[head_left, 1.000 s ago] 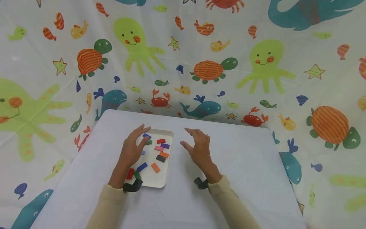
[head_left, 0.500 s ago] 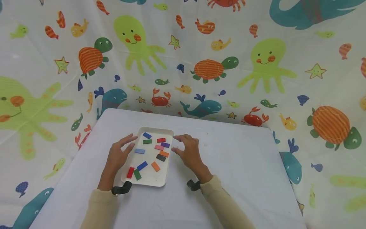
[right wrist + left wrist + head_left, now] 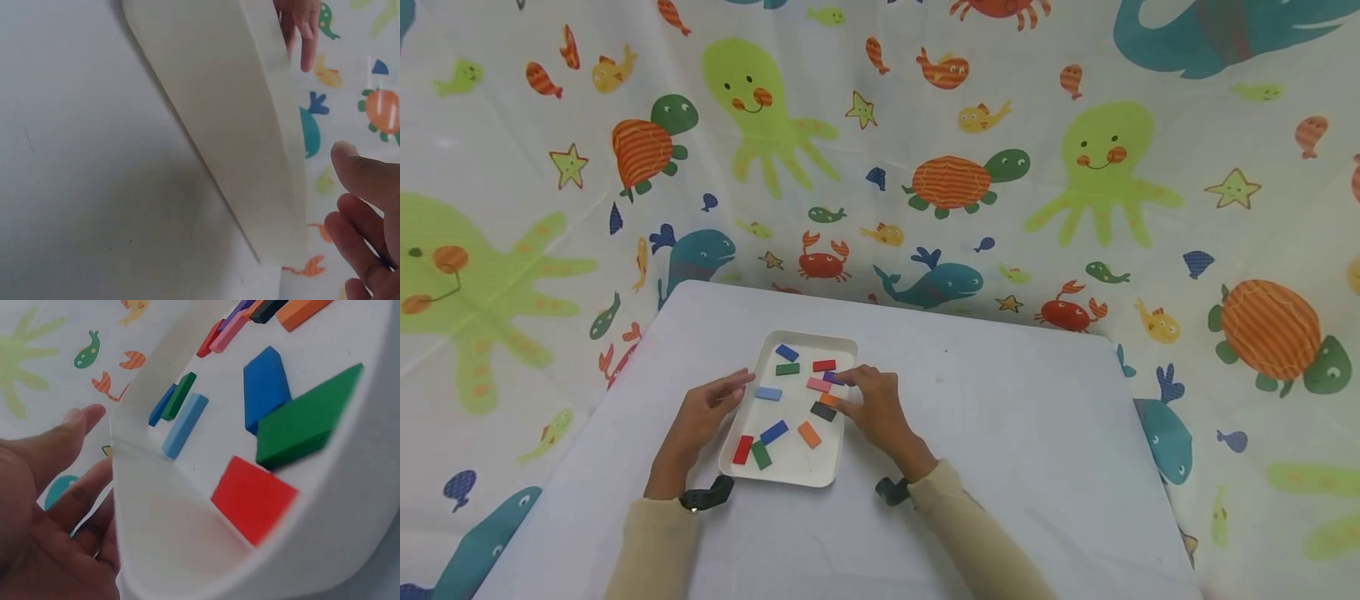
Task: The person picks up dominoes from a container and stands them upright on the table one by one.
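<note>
A white rectangular tray (image 3: 793,410) lies on the table, holding several small coloured blocks. My left hand (image 3: 700,412) is beside its left edge, fingers loosely bent and nothing in them; in the left wrist view, the hand (image 3: 59,500) is close to the tray wall, and whether it touches cannot be told. My right hand (image 3: 880,412) reaches over the right rim, thumb and fingers apart. Its fingertips are nearest the purple block (image 3: 831,377), orange block (image 3: 829,400) and black block (image 3: 823,411). The right wrist view has no block between the fingers.
Also in the tray are a pink block (image 3: 818,384), a light blue block (image 3: 768,393), a green block (image 3: 762,455) and a red block (image 3: 742,449), among others. The white tabletop (image 3: 1000,433) extends to the right. A sea-animal patterned curtain (image 3: 880,167) hangs behind.
My left hand has moved left, from over the tray to beside its left edge. My right hand has moved left, from the table to over the tray's right rim. The blocks stay put.
</note>
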Demonstrator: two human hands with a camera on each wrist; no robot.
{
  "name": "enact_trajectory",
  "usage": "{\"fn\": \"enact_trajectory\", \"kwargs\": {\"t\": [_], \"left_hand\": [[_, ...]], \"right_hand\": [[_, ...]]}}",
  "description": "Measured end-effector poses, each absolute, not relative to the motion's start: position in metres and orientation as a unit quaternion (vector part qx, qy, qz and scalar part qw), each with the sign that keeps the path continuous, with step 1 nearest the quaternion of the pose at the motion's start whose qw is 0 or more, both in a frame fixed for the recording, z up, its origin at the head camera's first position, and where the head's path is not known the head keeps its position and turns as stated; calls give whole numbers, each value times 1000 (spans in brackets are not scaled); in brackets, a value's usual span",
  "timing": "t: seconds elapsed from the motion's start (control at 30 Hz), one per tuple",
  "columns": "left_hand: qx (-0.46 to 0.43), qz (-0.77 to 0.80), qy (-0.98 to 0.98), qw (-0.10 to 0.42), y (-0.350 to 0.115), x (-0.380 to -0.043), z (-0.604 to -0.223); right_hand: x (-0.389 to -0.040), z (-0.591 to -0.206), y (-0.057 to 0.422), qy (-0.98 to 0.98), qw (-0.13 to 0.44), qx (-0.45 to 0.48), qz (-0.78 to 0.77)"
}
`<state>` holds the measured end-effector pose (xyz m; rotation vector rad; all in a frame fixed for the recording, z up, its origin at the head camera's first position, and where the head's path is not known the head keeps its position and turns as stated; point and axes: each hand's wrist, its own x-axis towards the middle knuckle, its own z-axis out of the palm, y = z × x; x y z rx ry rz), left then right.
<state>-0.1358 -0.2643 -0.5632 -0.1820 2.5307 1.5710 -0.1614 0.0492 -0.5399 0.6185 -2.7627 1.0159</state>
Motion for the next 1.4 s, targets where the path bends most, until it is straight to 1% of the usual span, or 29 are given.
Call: {"fn": "enact_trajectory", "kwargs": {"t": [0.27,0.4,0.63,0.9,1.4], "left_hand": [[-41,552,828,92,-275,-140,-576],[-34,560,823,90,-278,-145,-579],[-38,570,814,104,-279,-145,-583],[-38,569,815,102,-281,-144,-585],[-29,567,818,93,-280,-138,-590]], "right_hand": [[-168,-550,35,-923,35,194,330],[-174,-553,29,-929,30,196,312],[-178,-557,23,-939,26,200,280],[-185,-563,18,-942,30,215,256],[-186,-561,11,-941,-5,217,258]]}}
